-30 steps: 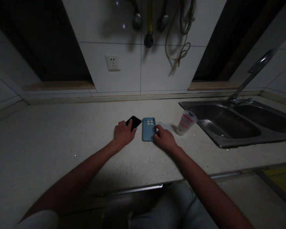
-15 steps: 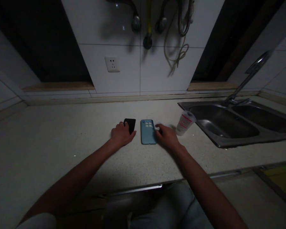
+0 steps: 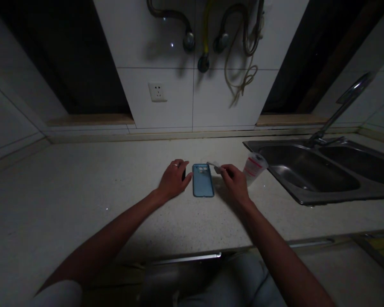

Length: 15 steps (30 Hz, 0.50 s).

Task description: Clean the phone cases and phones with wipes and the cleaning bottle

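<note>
A blue phone case (image 3: 202,183) lies flat on the counter between my hands, its camera cutouts at the far end. My left hand (image 3: 173,179) is just left of it, thumb and fingers closed around a flat black object (image 3: 184,175). Most of that object is hidden by the hand, so its kind is unclear. My right hand (image 3: 237,181) pinches a small pale grey piece (image 3: 217,169) beside the case's upper right corner. It is too small and dim to name. A clear plastic cup with red print (image 3: 255,166) stands just beyond my right hand.
To the right, a steel double sink (image 3: 302,198) with a tall faucet (image 3: 348,96) is set into the pale counter (image 3: 92,175). Pipes and a looped cord (image 3: 248,79) hang on the tiled wall above a socket (image 3: 157,92). The light is dim.
My left hand has closed around the black object, which lay flat under the fingers and now shows only a sliver. The pale piece in my right hand now sticks out further. The view has shifted slightly.
</note>
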Each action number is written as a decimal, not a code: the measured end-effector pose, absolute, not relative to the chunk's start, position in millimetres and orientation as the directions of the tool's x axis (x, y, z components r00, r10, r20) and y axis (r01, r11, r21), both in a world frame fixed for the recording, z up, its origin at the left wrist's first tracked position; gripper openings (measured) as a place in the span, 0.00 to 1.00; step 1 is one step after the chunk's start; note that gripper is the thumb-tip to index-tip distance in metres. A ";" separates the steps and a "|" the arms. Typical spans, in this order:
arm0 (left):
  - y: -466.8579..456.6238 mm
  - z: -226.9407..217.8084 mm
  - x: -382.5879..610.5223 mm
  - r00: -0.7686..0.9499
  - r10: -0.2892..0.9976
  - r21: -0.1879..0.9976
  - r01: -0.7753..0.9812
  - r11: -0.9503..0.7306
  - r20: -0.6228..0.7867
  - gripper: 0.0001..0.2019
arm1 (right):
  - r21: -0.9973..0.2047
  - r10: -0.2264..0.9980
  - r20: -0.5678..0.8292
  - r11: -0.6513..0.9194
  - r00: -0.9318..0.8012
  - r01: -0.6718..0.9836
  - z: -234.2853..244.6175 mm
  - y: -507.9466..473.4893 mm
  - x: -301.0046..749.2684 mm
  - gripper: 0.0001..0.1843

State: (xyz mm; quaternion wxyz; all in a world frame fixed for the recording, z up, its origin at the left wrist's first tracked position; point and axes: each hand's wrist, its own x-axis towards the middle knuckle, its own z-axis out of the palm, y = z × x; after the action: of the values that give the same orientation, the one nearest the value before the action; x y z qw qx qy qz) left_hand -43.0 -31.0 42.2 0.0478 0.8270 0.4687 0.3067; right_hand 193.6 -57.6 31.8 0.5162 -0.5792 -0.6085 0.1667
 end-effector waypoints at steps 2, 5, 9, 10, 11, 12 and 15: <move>-37.0 35.4 -32.6 0.376 0.836 0.662 0.513 -0.547 0.399 0.22 | -0.898 0.901 0.393 0.333 0.183 0.288 32.6 -55.8 192.7 0.18; -46.9 23.9 -15.7 0.409 0.883 0.944 0.126 -0.304 0.230 0.23 | -0.960 0.954 0.278 0.270 0.115 0.080 32.5 -54.6 189.7 0.16; -53.3 18.9 -6.2 0.425 0.882 0.978 -0.045 -0.203 0.203 0.20 | -0.972 0.972 0.236 0.236 0.005 -0.009 29.5 -56.0 185.6 0.13; -53.5 19.5 -6.4 0.405 0.890 0.976 -0.037 -0.213 0.209 0.19 | -0.970 0.970 0.241 0.241 -0.024 -0.009 29.0 -56.6 185.0 0.12; -53.4 20.6 -7.1 0.378 0.899 0.973 -0.023 -0.231 0.223 0.19 | -0.970 0.969 0.244 0.244 -0.049 -0.010 28.8 -57.1 184.7 0.12; -53.0 21.7 -8.1 0.348 0.906 0.967 -0.006 -0.256 0.242 0.18 | -0.970 0.968 0.241 0.241 -0.064 -0.018 28.9 -57.5 184.7 0.12; -51.3 25.4 -11.0 0.270 0.909 0.938 0.052 -0.344 0.318 0.15 | -0.976 0.976 0.209 0.204 -0.063 -0.074 29.9 -57.9 185.5 0.12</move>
State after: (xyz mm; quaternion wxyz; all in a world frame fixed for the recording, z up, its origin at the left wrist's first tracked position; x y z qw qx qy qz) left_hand -11.0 -51.3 25.4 0.4434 0.6622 0.3628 0.4830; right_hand 185.5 -57.9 29.9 0.5479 -0.4102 -0.5495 0.4791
